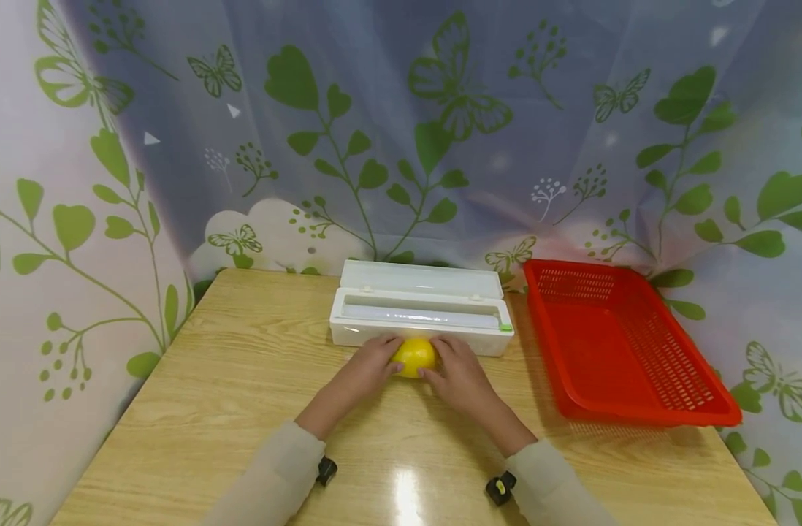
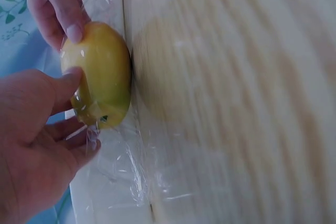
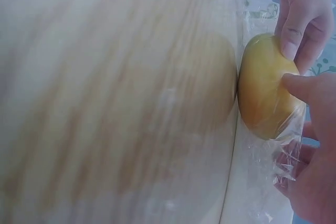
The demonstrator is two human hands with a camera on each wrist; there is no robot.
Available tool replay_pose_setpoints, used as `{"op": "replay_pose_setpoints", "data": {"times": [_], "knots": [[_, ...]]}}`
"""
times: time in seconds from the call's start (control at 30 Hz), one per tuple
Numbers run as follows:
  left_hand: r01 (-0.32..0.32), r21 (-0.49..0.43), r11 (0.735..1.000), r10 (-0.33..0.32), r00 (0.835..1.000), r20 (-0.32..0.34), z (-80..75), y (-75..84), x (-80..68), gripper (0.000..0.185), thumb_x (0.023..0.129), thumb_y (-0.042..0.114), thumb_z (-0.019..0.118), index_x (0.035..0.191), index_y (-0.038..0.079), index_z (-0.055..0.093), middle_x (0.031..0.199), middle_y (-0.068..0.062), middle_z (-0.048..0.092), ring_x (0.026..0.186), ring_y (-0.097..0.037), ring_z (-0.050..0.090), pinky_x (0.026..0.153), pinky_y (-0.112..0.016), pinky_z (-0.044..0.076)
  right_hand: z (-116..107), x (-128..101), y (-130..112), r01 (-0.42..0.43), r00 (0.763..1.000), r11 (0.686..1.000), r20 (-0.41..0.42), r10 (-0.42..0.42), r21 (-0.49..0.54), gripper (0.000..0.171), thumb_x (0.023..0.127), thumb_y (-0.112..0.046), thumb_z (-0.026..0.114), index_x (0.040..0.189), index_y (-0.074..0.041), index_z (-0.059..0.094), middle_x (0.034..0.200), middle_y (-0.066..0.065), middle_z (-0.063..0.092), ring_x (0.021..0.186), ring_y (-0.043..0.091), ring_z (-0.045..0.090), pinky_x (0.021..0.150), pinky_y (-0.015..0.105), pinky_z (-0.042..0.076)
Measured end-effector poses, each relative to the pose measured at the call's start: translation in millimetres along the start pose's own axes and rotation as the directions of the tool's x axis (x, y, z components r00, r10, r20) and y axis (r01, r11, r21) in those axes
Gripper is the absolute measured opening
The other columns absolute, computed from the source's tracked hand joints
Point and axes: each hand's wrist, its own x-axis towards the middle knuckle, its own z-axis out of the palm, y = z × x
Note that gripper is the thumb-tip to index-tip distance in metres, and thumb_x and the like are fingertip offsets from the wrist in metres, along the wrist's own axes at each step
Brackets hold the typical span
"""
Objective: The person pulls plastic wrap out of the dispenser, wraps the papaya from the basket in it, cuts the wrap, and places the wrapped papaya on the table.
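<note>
A smooth, oval yellow fruit (image 1: 415, 357), greenish at one end, has clear cling film (image 2: 126, 169) about it. It sits at the front of a white cling film dispenser (image 1: 417, 340). My left hand (image 1: 375, 359) holds one end of the fruit, its thumb on the skin and its fingers by gathered film. The other end is held by my right hand (image 1: 459, 369); its thumb presses the fruit and its fingers are at crumpled film (image 3: 283, 169). In the head view, the fingers partly cover the fruit's sides.
The dispenser's lid (image 1: 421, 278) stands raised at the back, with a film roll (image 1: 421, 315) inside and a green piece (image 1: 505, 328) at its right end. A red plastic basket (image 1: 575, 398) stands on the wooden table (image 1: 243, 365) at right. A patterned curtain (image 1: 388, 109) hangs behind.
</note>
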Motion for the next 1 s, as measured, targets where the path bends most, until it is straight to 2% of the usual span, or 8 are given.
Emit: {"op": "replay_pose_setpoints", "data": {"times": [0.13,0.27,0.53,0.7,0.77,0.87,1.0], "knots": [[-0.009,0.07,0.997,0.011,0.999,-0.03,0.5,3.4,-3.4,0.049,0.1,0.021,0.064,0.143,-0.002,0.053,0.145,-0.018,0.051,0.132,-0.036,0.048,0.112,-0.046,0.042,-1.1,-2.1,-0.3,0.027,0.999,0.999,-0.018,-0.028,-0.043,0.061,0.091,-0.034,0.076,0.138,-0.001,0.056,0.137,0.016,0.052,0.129,0.034,0.047,0.111,0.05,0.038],[-0.012,0.076,0.997,0.016,0.999,-0.052,1.3,4.9,-5.6,0.052,0.099,0.02,0.066,0.143,-0.003,0.051,0.145,-0.018,0.051,0.132,-0.036,0.049,0.112,-0.045,0.043,-4.0,-4.3,-2.0,0.03,1.0,0.998,-0.006,-0.03,-0.058,0.062,0.092,-0.036,0.074,0.14,-0.001,0.054,0.14,0.015,0.053,0.132,0.034,0.045,0.114,0.05,0.035],[0.021,0.027,0.999,-0.019,0.998,-0.051,2.0,7.1,-8.8,0.055,0.098,0.02,0.068,0.145,-0.003,0.05,0.147,-0.02,0.05,0.134,-0.037,0.047,0.113,-0.047,0.041,-9.1,-10.5,-3.0,-0.015,1.0,1.0,0.015,0.015,0.008,0.064,0.094,-0.034,0.073,0.145,-0.005,0.05,0.147,0.015,0.048,0.137,0.035,0.042,0.114,0.053,0.036],[0.016,0.011,1.0,-0.015,0.998,-0.058,3.2,10.9,-8.8,0.055,0.097,0.021,0.069,0.144,-0.001,0.052,0.146,-0.019,0.051,0.134,-0.036,0.047,0.113,-0.047,0.041,-19.6,-16.3,4.2,-0.085,0.996,0.991,0.024,0.083,0.107,0.064,0.097,-0.037,0.068,0.149,-0.006,0.046,0.152,0.015,0.041,0.141,0.037,0.037,0.114,0.058,0.037],[0.018,0.003,1.0,-0.017,0.998,-0.062,2.7,13.0,-7.7,0.054,0.098,0.023,0.069,0.144,0.0,0.052,0.146,-0.017,0.051,0.135,-0.035,0.047,0.114,-0.047,0.04,-25.7,-17.7,10.7,-0.103,0.994,0.984,-0.021,0.107,0.148,0.061,0.098,-0.034,0.067,0.149,-0.007,0.046,0.152,0.015,0.041,0.141,0.038,0.036,0.113,0.06,0.036],[0.015,-0.013,1.0,-0.016,0.997,-0.074,0.6,16.7,-4.3,0.052,0.099,0.026,0.066,0.145,0.005,0.052,0.147,-0.014,0.052,0.137,-0.032,0.046,0.115,-0.045,0.04,-33.6,-18.1,24.6,-0.079,0.982,0.976,-0.155,0.112,0.204,0.053,0.097,-0.024,0.068,0.144,-0.005,0.052,0.145,0.017,0.048,0.137,0.039,0.041,0.111,0.06,0.037],[-0.033,-0.022,0.999,0.03,0.995,-0.099,-2.5,24.3,5.9,0.047,0.101,0.028,0.064,0.143,0.009,0.055,0.144,-0.01,0.055,0.135,-0.029,0.05,0.114,-0.043,0.041,-39.9,-18.4,44.1,-0.038,0.934,0.961,-0.332,0.131,0.272,0.041,0.094,-0.01,0.071,0.132,0.0,0.061,0.136,0.02,0.056,0.132,0.038,0.044,0.112,0.057,0.035]]}}
